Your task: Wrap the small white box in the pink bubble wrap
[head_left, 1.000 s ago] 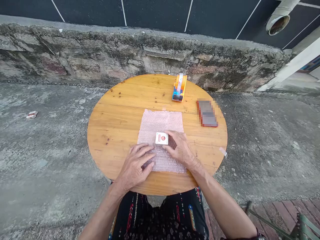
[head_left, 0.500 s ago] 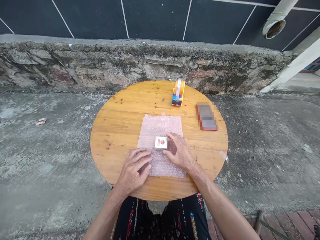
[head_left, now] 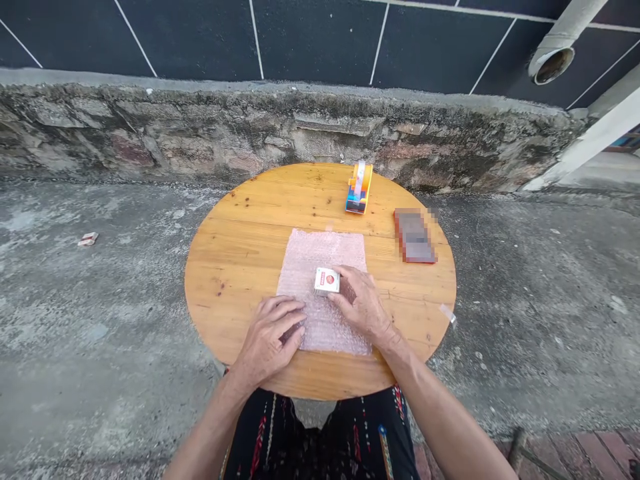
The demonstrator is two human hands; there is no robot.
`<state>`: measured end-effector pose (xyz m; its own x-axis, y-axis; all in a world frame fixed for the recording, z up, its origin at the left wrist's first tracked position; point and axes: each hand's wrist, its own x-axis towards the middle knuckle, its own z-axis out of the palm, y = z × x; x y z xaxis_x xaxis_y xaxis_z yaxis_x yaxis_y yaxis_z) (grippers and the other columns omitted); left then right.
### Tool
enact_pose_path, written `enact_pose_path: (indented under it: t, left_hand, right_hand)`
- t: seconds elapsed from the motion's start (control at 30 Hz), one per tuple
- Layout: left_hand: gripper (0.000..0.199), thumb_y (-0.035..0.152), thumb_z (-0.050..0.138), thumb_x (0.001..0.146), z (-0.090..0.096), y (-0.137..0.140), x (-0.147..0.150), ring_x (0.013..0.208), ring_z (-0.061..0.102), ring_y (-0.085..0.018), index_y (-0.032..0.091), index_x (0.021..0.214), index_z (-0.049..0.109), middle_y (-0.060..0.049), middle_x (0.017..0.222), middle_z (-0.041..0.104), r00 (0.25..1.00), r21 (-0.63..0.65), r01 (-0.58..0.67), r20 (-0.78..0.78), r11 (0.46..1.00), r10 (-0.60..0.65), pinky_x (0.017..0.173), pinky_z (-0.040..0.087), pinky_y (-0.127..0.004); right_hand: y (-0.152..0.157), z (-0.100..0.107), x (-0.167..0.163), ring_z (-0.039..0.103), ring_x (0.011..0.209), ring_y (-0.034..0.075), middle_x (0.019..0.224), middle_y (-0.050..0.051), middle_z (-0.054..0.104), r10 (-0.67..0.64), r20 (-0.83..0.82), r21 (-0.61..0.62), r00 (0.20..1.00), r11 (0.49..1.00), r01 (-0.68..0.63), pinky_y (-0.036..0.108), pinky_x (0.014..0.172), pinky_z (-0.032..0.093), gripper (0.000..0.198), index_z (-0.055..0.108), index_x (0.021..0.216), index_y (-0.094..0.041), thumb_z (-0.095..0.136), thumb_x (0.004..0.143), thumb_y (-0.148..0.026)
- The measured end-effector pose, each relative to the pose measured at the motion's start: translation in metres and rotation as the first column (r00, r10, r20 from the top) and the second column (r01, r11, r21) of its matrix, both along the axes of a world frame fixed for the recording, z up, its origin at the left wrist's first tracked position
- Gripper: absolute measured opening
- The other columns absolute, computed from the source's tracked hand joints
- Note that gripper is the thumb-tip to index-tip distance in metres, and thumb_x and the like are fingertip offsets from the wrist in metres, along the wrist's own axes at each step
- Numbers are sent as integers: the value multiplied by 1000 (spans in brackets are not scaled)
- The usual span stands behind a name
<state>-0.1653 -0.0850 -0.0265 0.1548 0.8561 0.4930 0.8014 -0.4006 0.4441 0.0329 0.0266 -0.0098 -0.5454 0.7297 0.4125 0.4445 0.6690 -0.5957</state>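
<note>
A small white box (head_left: pixel 327 281) with red print is over the middle of a pinkish sheet of bubble wrap (head_left: pixel 325 249). My right hand (head_left: pixel 361 303) grips the box at its right side, thumb at the near edge and fingers at the far edge. The box looks slightly tilted; whether its underside touches the wrap is hard to tell. My left hand (head_left: pixel 273 337) rests palm down on the left edge of the wrap and the table, fingers stretched out, holding nothing.
The round wooden table (head_left: pixel 230 267) also carries a yellow and blue tape dispenser (head_left: pixel 359 189) at the back and a blurred red-edged flat object (head_left: pixel 416 235) on the right. A strip of clear tape (head_left: pixel 448 313) hangs at the right rim. A stone wall (head_left: pixel 200 140) stands behind.
My right hand has closed on the white box, which has tilted and shifted slightly right and away from me. My left hand has stayed in place. The view has moved a little.
</note>
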Motion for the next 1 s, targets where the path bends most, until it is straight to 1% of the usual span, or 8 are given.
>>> enact_pose_path:
  t: [0.43,0.77,0.9,1.0]
  left_hand:
    - [18,14,56,84,-1,-1,0,108,55,-24,20,98,67,-7,109,68,1000,6,3,13,1000,-3,93,45,-46]
    - [20,12,57,84,-1,-1,0,108,55,-24,20,99,66,-7,109,68,999,10,9,33,1000,-9,93,44,-45]
    - [20,13,57,84,-1,-1,0,107,55,-24,21,101,66,-7,111,67,999,17,3,42,1000,-4,92,45,-44]
    - [19,12,56,85,-3,-1,0,106,55,-24,21,99,65,-7,110,67,1000,25,-1,31,1000,1,91,45,-44]
  right_hand:
    - [1,-5,-2,54,118,26,125,10,61,14,25,18,1000,1000,-15,45,100,39,46,49,128,-22,60,83,-25]
    - [0,-3,-1,50,121,27,133,11,55,-16,63,-15,998,1000,17,46,102,36,62,41,135,-20,65,79,-24]
    - [1,-4,0,49,123,28,134,12,54,-23,59,-21,998,999,24,46,103,33,64,42,135,-20,68,76,-25]
    - [2,-5,-3,50,121,27,132,11,56,-4,64,-25,998,1000,5,45,102,34,63,44,133,-20,68,75,-23]
